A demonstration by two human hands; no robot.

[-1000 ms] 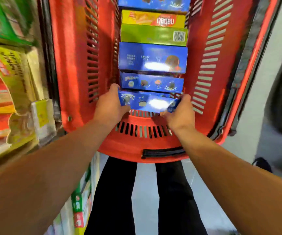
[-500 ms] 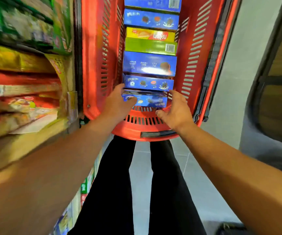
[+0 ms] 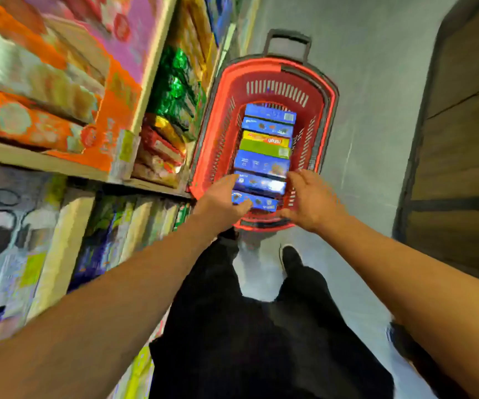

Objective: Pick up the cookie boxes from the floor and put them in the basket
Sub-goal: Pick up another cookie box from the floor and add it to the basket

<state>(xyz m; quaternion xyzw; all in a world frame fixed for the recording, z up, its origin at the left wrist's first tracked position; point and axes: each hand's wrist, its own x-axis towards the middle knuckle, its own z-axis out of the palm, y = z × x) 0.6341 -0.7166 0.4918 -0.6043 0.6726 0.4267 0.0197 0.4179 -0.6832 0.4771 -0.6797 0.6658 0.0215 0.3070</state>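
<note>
Red basket [image 3: 203, 168] on floor, cookie boxes [image 3: 264, 162] in row inside. L hand [image 3: 221, 201] thumb touching nearest blue box [image 3: 257, 201]; R hand [image 3: 313, 197] fingers spread, holding nothing.

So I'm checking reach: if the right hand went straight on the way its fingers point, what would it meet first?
Probably the blue boxes in the basket; the right hand points up-left over them, though depth is unclear.
</note>
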